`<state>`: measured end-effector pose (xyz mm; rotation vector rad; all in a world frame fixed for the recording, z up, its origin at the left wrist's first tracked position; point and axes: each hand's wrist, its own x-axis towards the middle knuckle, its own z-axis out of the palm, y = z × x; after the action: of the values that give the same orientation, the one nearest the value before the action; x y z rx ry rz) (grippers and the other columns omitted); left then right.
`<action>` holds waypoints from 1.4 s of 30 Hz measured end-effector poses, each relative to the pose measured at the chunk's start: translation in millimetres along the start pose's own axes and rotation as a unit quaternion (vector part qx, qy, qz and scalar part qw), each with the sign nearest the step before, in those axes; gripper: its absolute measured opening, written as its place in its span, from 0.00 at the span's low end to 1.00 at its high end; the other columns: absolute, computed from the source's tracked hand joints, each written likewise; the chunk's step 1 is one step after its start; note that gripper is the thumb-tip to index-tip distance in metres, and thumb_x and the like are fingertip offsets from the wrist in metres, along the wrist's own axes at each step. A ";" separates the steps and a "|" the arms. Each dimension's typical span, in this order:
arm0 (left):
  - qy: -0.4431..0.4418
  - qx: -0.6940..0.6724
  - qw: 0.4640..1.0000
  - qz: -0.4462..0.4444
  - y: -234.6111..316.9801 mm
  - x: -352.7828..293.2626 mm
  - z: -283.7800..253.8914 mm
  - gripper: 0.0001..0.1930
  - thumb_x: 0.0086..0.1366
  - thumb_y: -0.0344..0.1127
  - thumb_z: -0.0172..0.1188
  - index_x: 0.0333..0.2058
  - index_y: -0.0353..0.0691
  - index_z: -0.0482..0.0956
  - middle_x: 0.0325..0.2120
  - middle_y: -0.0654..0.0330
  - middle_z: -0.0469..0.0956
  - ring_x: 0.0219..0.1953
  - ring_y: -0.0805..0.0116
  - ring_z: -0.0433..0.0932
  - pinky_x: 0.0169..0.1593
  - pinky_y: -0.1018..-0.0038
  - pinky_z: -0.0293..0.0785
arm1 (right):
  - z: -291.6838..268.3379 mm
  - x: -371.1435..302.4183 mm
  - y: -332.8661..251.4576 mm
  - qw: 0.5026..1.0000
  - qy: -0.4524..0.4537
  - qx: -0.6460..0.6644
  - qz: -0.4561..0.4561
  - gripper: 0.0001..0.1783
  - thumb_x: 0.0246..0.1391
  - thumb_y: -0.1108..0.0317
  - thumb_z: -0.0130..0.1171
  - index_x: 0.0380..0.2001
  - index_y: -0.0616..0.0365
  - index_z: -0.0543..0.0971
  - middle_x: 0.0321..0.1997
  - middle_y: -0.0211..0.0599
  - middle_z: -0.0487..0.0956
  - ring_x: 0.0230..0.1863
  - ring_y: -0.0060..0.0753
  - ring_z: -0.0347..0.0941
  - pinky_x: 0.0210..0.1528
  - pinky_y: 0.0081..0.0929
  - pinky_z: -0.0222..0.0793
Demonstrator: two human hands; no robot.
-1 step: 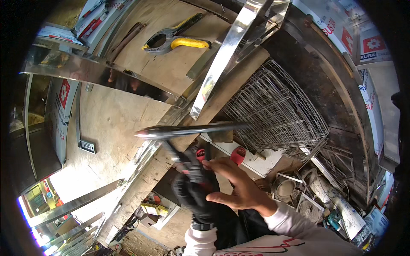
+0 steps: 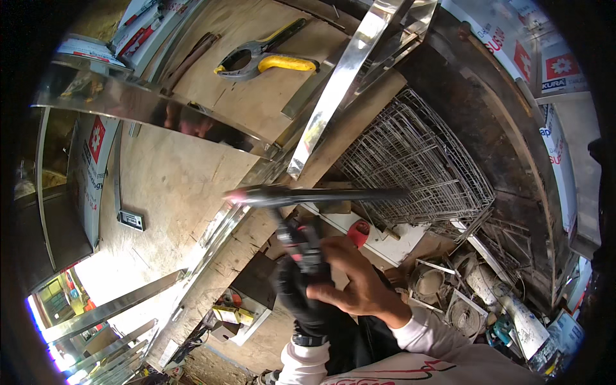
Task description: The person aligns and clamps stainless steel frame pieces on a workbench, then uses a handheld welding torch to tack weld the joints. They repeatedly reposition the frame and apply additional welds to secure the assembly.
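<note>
In my left hand, gloved in black, is what looks like a TIG welding torch, its handle upright in the closed fingers. The torch's long black back cap points right, and its pinkish nozzle end points left; both are a little blurred. My right hand is bare and sits close against the handle and the glove from the right. Its thumb and index finger stay apart, the thumb lying by the glove; the other fingertips are partly hidden. Beyond the torch, a polished metal bar slants over the bench edge.
A yellow-and-grey spring clamp and a small level-like tool lie on the wooden bench. Welded wire racks lean at right. A red round object is behind my right hand. Polished metal bars jut out at lower left.
The torch and my gloved left hand have shifted right. My right hand has come closer to the handle, and one red round thing behind the torch is now covered.
</note>
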<state>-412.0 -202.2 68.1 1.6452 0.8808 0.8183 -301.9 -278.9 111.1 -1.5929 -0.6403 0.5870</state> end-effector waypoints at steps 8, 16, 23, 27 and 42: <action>-0.186 0.153 0.971 -0.012 30.3 108.1 1.2 0.09 0.65 0.20 0.58 0.43 0.33 0.82 0.33 0.52 0.77 0.35 0.60 0.78 0.41 0.68 0.74 | -28.0 -5.3 25.3 0.958 0.202 0.150 0.138 0.21 0.70 0.61 0.59 0.58 0.59 0.67 0.35 0.31 0.76 0.31 0.17 0.70 0.33 0.19 0.69; -0.286 0.266 0.904 0.176 -3.2 200.9 -21.9 0.10 0.62 0.29 0.67 0.44 0.41 0.85 0.27 0.54 0.79 0.29 0.59 0.82 0.35 0.67 0.76 | 5.0 3.2 22.6 0.943 0.305 0.032 0.128 0.17 0.70 0.62 0.59 0.51 0.60 0.68 0.29 0.29 0.77 0.23 0.16 0.71 0.26 0.17 0.69; -0.389 0.193 0.900 0.044 -1.6 218.9 -22.6 0.10 0.64 0.29 0.68 0.45 0.38 0.87 0.35 0.55 0.86 0.34 0.67 0.85 0.40 0.72 0.80 | 37.4 16.5 22.5 0.951 0.277 -0.077 0.114 0.18 0.71 0.64 0.56 0.56 0.62 0.67 0.36 0.39 0.81 0.24 0.17 0.74 0.25 0.15 0.71; -0.395 0.138 0.906 0.067 -19.0 219.2 -25.9 0.09 0.66 0.29 0.67 0.44 0.35 0.87 0.35 0.58 0.87 0.33 0.72 0.83 0.39 0.75 0.80 | 49.3 23.9 29.4 0.950 0.278 -0.107 0.093 0.27 0.70 0.66 0.56 0.67 0.61 0.61 0.40 0.43 0.82 0.23 0.17 0.73 0.23 0.15 0.70; -0.398 0.118 0.908 -0.064 -19.3 222.4 -25.2 0.10 0.58 0.32 0.72 0.39 0.38 0.88 0.27 0.50 0.85 0.28 0.59 0.87 0.37 0.68 0.82 | 83.9 53.3 19.1 0.929 0.309 -0.158 0.131 0.38 0.66 0.70 0.60 0.74 0.67 0.57 0.69 0.59 0.68 0.52 0.35 0.79 0.49 0.28 0.78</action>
<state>-326.4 5.4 73.5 1.8785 0.4933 -0.0945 -320.7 -183.8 82.2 -2.0535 -0.0418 0.1451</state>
